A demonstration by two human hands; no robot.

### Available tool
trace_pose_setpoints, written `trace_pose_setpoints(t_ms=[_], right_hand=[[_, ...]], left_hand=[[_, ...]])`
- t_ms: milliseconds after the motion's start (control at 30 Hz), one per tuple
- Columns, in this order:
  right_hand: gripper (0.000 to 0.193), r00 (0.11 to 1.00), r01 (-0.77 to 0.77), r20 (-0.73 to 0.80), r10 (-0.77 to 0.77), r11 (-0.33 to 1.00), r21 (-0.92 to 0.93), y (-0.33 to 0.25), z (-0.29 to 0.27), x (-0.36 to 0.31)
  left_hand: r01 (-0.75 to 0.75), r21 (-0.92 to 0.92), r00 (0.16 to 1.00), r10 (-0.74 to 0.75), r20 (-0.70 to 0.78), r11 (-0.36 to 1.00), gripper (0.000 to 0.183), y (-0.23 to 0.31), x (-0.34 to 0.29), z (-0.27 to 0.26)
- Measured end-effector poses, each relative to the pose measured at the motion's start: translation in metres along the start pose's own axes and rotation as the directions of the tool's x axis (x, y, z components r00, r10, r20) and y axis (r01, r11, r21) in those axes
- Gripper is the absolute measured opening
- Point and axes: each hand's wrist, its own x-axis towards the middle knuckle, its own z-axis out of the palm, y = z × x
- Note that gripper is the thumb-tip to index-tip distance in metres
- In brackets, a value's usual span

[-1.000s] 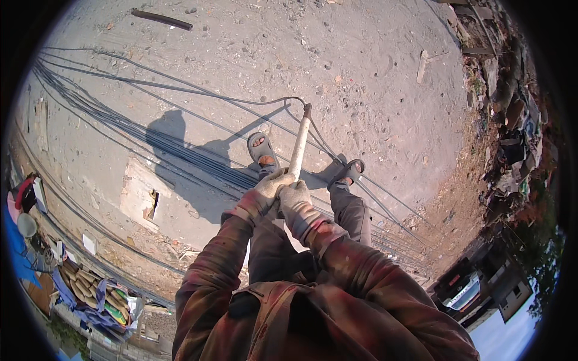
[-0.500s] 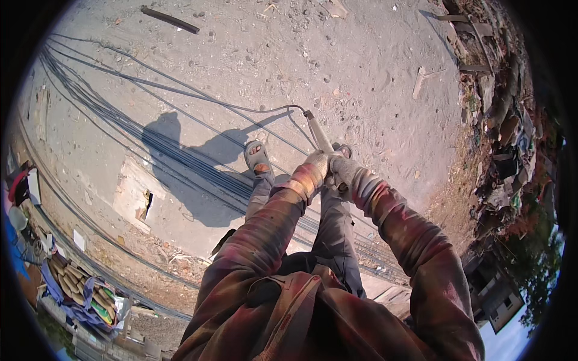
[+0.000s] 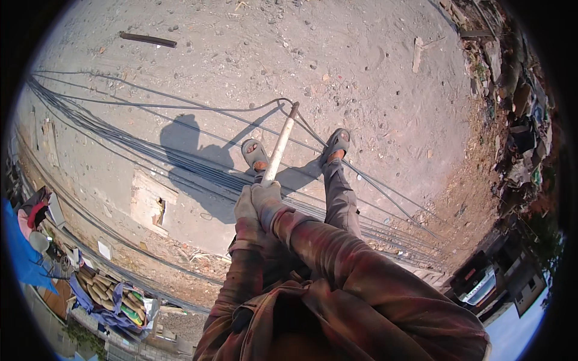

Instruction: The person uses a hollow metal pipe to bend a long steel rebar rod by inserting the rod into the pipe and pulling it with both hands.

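Note:
Both of my hands wear pale work gloves and are wrapped round a whitish pole (image 3: pixel 280 146). My left hand (image 3: pixel 245 205) is closed beside my right hand (image 3: pixel 266 196), at the pole's lower end. The pole slants up and away from me, its brown tip at the far end. A dark cable (image 3: pixel 241 109) arches up to that tip and bends back down past it; whether it is caught there I cannot tell. Under the pole, a bundle of dark cables (image 3: pixel 120 139) runs across the ground and between my sandalled feet.
A dark bar (image 3: pixel 148 40) lies on the dusty ground at the far left. Broken concrete with a hole (image 3: pixel 153 201) is left of my feet. Rubble and rubbish (image 3: pixel 519 141) line the right side. Stuffed sacks (image 3: pixel 108 295) and a blue tarp (image 3: pixel 23 249) sit lower left.
My hands and the pole's lower end have swung left and toward me, so the pole leans the other way. The cable at its tip now arches over. My right foot has moved forward.

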Motion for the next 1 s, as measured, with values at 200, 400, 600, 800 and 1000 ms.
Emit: trace_pose_setpoints(t_ms=[200, 400, 600, 800, 1000], right_hand=[[0.051, 0.994, -0.095, -0.045, 0.097, 0.995, 0.04, -0.016, -0.002, -0.012], [0.05, 1.0, -0.001, -0.019, 0.003, 0.996, 0.084, 0.012, 0.009, 0.009], [0.043, 0.991, -0.037, 0.137, -0.01, 0.942, 0.334, 0.023, 0.004, 0.034], [0.031, 0.958, -0.2, 0.262, 0.116, 0.924, 0.324, 0.031, 0.004, 0.052], [0.021, 0.903, -0.348, 0.393, 0.172, 0.829, 0.437, 0.025, -0.014, 0.061]], left_hand=[[0.227, 0.091, 0.968, -0.235, 0.092, 0.97, 0.035, 0.004, 0.019, -0.005], [-0.009, 0.314, 0.994, -0.026, 0.105, 0.949, 0.031, 0.012, -0.015, 0.004], [-0.335, 0.074, 0.942, 0.331, 0.06, 0.939, 0.051, 0.0, -0.042, 0.023], [-0.194, 0.778, 0.938, -0.119, 0.325, 0.598, 0.11, 0.008, -0.01, -0.009], [-0.019, 0.99, 0.996, -0.086, 0.032, 0.143, 0.108, 0.027, -0.043, 0.042]])
